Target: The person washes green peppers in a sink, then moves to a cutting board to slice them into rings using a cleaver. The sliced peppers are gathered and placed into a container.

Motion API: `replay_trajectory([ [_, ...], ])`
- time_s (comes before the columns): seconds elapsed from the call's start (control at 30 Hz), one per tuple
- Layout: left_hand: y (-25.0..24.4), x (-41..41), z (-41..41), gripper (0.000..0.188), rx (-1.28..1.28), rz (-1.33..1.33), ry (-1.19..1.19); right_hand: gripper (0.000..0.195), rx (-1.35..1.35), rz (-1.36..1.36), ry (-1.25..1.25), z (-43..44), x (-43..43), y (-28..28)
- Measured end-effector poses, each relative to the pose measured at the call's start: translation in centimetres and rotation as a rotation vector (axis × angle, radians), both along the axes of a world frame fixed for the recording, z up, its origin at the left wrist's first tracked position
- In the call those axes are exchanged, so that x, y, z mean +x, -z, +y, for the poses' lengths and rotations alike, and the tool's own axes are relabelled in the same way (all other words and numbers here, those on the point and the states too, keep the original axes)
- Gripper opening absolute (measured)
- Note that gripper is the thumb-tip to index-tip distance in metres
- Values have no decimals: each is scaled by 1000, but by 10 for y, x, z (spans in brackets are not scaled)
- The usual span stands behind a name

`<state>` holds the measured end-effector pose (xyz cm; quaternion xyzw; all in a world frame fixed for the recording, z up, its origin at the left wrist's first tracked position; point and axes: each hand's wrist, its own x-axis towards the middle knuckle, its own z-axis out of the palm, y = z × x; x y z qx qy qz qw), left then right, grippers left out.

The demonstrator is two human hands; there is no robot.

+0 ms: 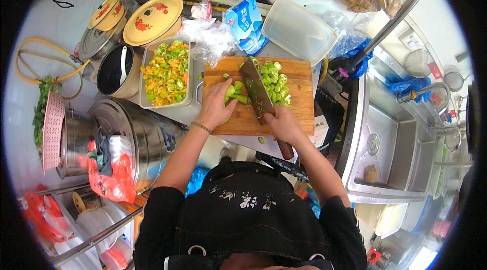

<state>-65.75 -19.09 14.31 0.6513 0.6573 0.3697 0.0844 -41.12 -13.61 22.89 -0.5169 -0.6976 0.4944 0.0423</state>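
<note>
A wooden cutting board (pixel 300 117) lies before me. My right hand (pixel 283 125) grips a broad cleaver (pixel 255 89) by its wooden handle, the blade standing over the board. Right of the blade is a pile of sliced green peppers (pixel 279 83). My left hand (pixel 217 104) rests on uncut green pepper pieces (pixel 238 96) left of the blade, its fingers bent over them. To the left of the board, a clear plastic tub (pixel 190 96) holds chopped green and orange peppers (pixel 167 74).
An empty translucent container (pixel 298 30) and a blue printed bag (pixel 245 22) lie behind the board. A dark pot with a white ladle (pixel 123 64) and a yellow floral-lidded enamel pot (pixel 154 18) stand left. A steel sink (pixel 380 125) is at right.
</note>
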Motion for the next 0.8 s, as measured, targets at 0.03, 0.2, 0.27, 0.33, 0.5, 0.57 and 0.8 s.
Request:
replay_trajectory([
  [0.03,-4,0,-1,64,-6,34,-10,30,50,10,-13,-3,2,0],
  [0.2,-3,1,-1,47,-10,67,-71,26,451,-8,-190,-10,11,13],
  [0.27,1,1,-1,44,-19,80,-66,26,533,-52,-267,-12,12,17],
  [0.33,0,1,3,41,-30,99,-59,28,469,-112,-292,-12,5,12],
  [0.5,-7,4,5,36,-108,124,-58,29,103,-157,-188,1,-32,1],
  [0.57,-7,4,7,35,-62,151,-57,30,119,-126,-144,9,-37,12],
  [0.8,0,6,2,34,-29,156,-95,31,186,-112,-154,-5,-5,1],
])
